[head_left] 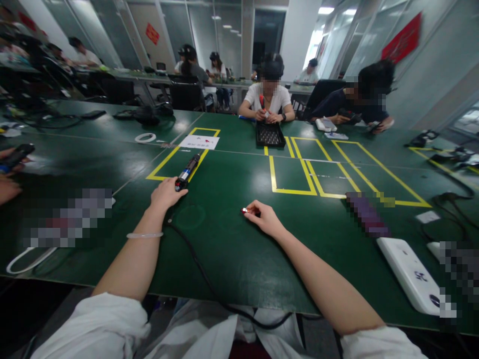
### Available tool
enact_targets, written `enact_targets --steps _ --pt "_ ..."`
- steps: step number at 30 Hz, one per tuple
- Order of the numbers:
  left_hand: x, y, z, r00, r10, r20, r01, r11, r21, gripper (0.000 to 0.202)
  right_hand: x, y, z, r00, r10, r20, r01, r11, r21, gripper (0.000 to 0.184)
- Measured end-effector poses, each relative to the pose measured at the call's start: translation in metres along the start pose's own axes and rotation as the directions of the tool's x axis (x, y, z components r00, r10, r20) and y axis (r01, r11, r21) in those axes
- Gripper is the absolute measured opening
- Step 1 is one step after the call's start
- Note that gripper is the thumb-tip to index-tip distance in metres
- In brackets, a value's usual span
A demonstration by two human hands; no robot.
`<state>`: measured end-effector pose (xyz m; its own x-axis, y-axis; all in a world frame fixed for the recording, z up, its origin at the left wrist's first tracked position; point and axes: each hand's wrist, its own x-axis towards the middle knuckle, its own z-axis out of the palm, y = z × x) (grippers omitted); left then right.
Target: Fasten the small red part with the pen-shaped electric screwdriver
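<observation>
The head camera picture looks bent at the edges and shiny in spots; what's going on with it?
Head view: wide-lens distortion bows the green table edge and far walls; ceiling lights leave pale glare patches on the tabletop; some areas are pixelated; the left hand and right hand look sharp.

Green table [232, 249], yellow tape lines [295, 191], black-and-blue tool [187, 172], white bracelet [144, 235]

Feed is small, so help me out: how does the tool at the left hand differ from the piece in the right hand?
The tool is long, dark and cylindrical with a blue band; the small piece is tiny and reddish. The tool lies on the table, touched at its near end by the left hand; the piece is pinched in the right hand.
</observation>
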<state>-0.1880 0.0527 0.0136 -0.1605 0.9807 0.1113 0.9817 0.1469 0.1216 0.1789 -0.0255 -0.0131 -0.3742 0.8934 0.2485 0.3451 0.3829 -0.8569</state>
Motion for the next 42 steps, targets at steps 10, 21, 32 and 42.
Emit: enact_targets --steps 10,21,32,42 --pt "-0.004 0.015 -0.004 0.998 0.064 0.015 -0.065 0.997 0.038 0.058 0.001 0.004 0.001 1.0 0.005 0.005 -0.004 1.0 -0.03 0.014" --pt "-0.04 0.077 0.0 0.949 0.315 0.011 -0.315 0.949 -0.005 0.061 0.002 0.001 0.001 1.0 0.001 0.005 -0.001 0.999 -0.049 0.014" --pt "-0.093 0.139 -0.002 0.835 0.55 0.002 -0.545 0.827 -0.134 0.057 0.002 0.0 0.003 1.0 -0.019 0.008 0.019 0.996 -0.085 0.013" --pt "-0.105 0.151 -0.002 0.755 0.655 0.007 -0.637 0.736 -0.23 0.057 0.003 0.008 0.004 0.996 -0.079 0.042 0.087 0.958 -0.274 0.015"
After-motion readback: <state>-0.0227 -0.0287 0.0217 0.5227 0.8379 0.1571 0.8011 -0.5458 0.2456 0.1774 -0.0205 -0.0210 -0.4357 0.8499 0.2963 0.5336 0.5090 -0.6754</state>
